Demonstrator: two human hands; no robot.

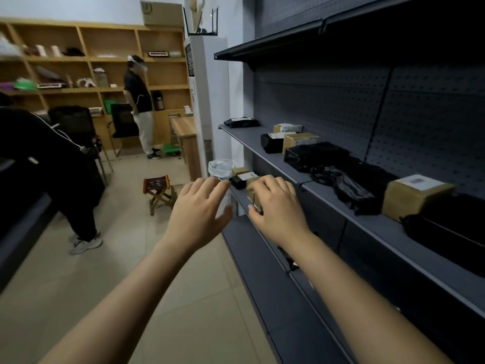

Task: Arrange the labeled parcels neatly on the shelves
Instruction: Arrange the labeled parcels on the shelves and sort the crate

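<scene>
Small brown cardboard box point(252, 191), square-edged and matte, at the front edge of the level just under the middle shelf point(249, 136). Gripped from above by the right hand point(278, 208), fingers curled over its top and thumb pressed to its near side. Just behind it, touching or nearly so, a black parcel point(237, 182) with a white label and another tan carton point(240, 170).

Beside the box to the left, apart from it, the left hand point(199, 206): palm down, fingers straight and spread, holding nothing. By its fingertips a faint clear sheen, perhaps plastic film, too blurred to tell.

Above, on the smooth grey metal middle shelf, a row of parcels: a glossy black film-wrapped block point(315, 153), crumpled shiny black bags point(351, 185), and a cube-like cardboard carton point(414, 197) with a white label on top. Behind them, a dark perforated pegboard back point(341, 106).

Further out on the tiled floor, a white-lined bin point(220, 168), a small folding stool point(158, 190), wooden cubby shelving point(105, 59), and two people standing.
</scene>
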